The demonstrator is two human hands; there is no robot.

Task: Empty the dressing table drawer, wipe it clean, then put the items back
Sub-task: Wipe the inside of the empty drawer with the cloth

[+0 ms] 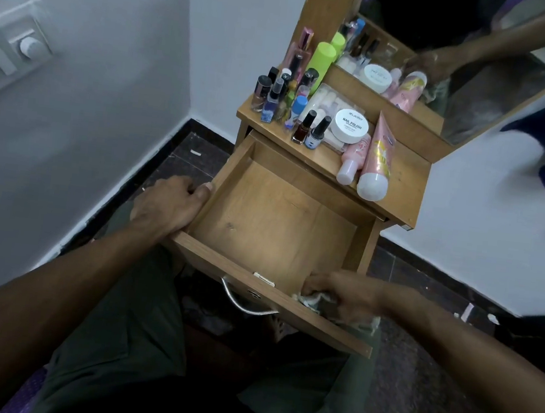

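The wooden drawer [273,220] of the dressing table is pulled out and nothing lies on its bottom. My left hand [167,206] grips the drawer's left wall near the front corner. My right hand [342,295] is in the drawer's near right corner, shut on a crumpled white cloth [309,299] pressed against the front panel. The items stand on the table top [404,173]: several nail polish bottles [307,127], a white nail polish remover jar [351,125], a large pink tube [376,160], a small pink bottle [351,162], a green can [320,59] and a clear plastic box [324,98].
A mirror [484,60] rises behind the table top. A metal handle [243,301] and lock sit on the drawer front above my knees. A white wall with a switch panel [10,54] is to the left. Dark tiled floor [415,375] surrounds the table.
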